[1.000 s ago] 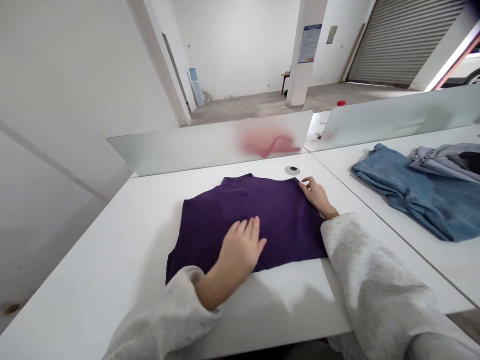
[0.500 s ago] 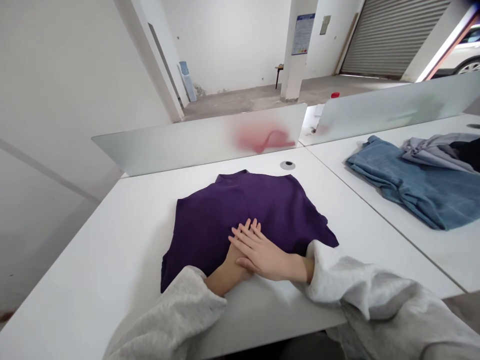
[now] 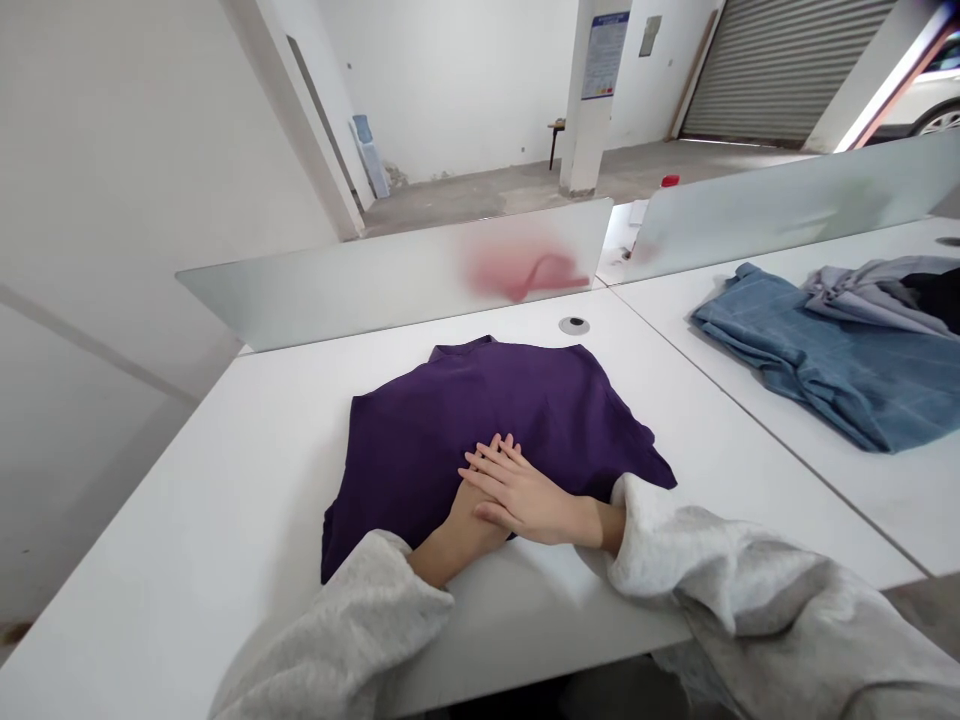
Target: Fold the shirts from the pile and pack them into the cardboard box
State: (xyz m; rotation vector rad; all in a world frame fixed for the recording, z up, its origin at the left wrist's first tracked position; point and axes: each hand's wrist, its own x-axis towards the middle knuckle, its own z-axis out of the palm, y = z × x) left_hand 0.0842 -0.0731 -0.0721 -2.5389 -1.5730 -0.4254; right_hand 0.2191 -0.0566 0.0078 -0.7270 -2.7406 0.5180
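We keep both hands on purple knit top (image 3: 450, 420), collar away from us, long axis running straight ahead. Right hand (image 3: 525, 498) lies flat across left hand (image 3: 472, 515); both open, holding nothing. Left nearer hem. Top sits on white desk (image 3: 225, 500).

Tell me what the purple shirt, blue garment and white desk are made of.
The purple shirt looks like matte knit, perhaps cotton, from its soft folds. The blue garment looks like denim, thick and stiffly creased. The white desk looks like smooth laminate, faintly glossy, though paint is possible.
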